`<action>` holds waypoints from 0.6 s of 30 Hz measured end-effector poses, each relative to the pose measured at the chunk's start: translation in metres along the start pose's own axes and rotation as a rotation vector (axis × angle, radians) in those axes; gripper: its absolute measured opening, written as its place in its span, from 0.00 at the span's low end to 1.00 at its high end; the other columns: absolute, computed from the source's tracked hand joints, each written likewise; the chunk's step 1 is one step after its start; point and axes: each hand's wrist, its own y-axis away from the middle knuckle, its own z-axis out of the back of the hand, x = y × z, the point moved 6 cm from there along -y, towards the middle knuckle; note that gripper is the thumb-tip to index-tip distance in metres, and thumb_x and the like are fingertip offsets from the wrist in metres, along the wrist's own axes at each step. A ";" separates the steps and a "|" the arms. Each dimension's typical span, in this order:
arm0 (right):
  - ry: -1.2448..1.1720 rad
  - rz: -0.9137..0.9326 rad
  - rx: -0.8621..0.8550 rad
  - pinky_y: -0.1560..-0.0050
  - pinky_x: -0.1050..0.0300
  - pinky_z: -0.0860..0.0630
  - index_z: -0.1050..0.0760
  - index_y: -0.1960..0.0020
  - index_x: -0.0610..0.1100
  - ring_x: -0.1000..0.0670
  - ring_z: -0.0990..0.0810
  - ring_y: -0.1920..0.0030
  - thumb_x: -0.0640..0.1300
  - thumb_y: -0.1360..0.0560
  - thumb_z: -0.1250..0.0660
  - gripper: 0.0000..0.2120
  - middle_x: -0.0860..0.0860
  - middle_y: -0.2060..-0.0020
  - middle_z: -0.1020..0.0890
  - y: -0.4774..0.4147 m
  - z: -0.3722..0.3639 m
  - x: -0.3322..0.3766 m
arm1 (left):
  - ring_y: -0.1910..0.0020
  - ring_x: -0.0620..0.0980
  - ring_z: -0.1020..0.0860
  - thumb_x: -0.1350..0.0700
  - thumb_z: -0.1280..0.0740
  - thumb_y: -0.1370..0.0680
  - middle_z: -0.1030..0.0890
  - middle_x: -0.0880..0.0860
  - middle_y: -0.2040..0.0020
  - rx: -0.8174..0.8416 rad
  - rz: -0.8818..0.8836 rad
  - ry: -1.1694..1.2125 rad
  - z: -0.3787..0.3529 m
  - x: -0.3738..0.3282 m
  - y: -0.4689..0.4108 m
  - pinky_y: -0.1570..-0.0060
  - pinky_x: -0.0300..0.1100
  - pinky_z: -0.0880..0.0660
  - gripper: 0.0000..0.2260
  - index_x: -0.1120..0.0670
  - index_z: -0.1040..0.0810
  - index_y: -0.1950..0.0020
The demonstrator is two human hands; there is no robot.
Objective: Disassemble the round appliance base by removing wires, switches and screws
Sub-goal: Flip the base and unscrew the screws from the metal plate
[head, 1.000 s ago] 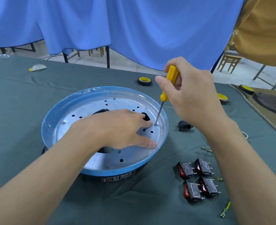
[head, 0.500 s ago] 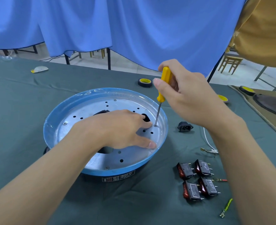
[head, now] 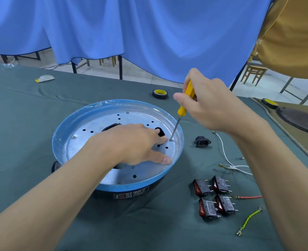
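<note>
A table under a dark green cloth (head: 22, 124) bears a round blue-rimmed base (head: 113, 103) near its middle. Right of the base, apart from it, lie a black socket (head: 202, 141) and white wires (head: 222, 146). Nearer the person, four black switches (head: 208, 208) sit two by two, with a red wire (head: 249, 197) and a green-yellow wire (head: 249, 219) just beside them. A tape roll (head: 159, 93) lies behind the base, a white scrap (head: 44, 78) at far left, a tan mat (head: 287, 136) at the right edge.
</note>
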 end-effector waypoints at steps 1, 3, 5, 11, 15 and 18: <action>0.008 0.026 0.031 0.71 0.58 0.42 0.36 0.52 0.45 0.52 0.34 0.70 0.51 0.19 0.39 0.10 0.49 0.73 0.29 -0.001 0.000 0.002 | 0.32 0.53 0.32 0.30 0.42 0.24 0.31 0.46 0.27 0.001 0.001 0.003 0.000 0.000 0.001 0.35 0.51 0.32 0.31 0.38 0.39 0.23; 0.012 0.067 0.098 0.71 0.61 0.38 0.36 0.53 0.47 0.54 0.32 0.71 0.50 0.19 0.39 0.09 0.49 0.72 0.27 -0.004 0.000 0.005 | 0.33 0.53 0.31 0.30 0.42 0.24 0.29 0.47 0.29 0.004 0.000 0.001 0.000 0.000 0.001 0.35 0.52 0.32 0.30 0.39 0.38 0.24; 0.005 0.092 0.161 0.71 0.63 0.37 0.36 0.55 0.50 0.56 0.31 0.70 0.51 0.19 0.38 0.09 0.49 0.69 0.23 -0.010 0.001 0.007 | 0.33 0.53 0.31 0.31 0.43 0.24 0.29 0.48 0.29 0.004 0.002 -0.001 0.001 -0.001 0.002 0.35 0.52 0.32 0.30 0.40 0.38 0.24; 0.080 0.048 0.286 0.65 0.57 0.33 0.30 0.57 0.48 0.58 0.26 0.67 0.50 0.22 0.35 0.08 0.53 0.67 0.20 -0.021 0.008 0.004 | 0.35 0.53 0.31 0.31 0.43 0.24 0.28 0.47 0.30 0.018 0.000 -0.006 0.001 -0.003 0.003 0.36 0.51 0.31 0.29 0.39 0.36 0.25; 0.224 0.019 0.354 0.68 0.57 0.34 0.25 0.65 0.43 0.58 0.28 0.75 0.59 0.22 0.38 0.22 0.50 0.75 0.20 -0.027 0.014 0.006 | 0.43 0.52 0.29 0.32 0.42 0.24 0.25 0.46 0.42 0.022 0.001 -0.011 0.002 -0.004 0.005 0.41 0.51 0.29 0.25 0.43 0.31 0.31; 0.367 -0.024 0.398 0.71 0.57 0.39 0.30 0.74 0.44 0.48 0.34 0.74 0.62 0.23 0.37 0.28 0.51 0.80 0.32 -0.033 0.015 0.011 | 0.41 0.51 0.29 0.32 0.42 0.23 0.26 0.46 0.39 0.036 0.009 -0.021 0.003 -0.005 0.006 0.39 0.51 0.29 0.26 0.42 0.33 0.29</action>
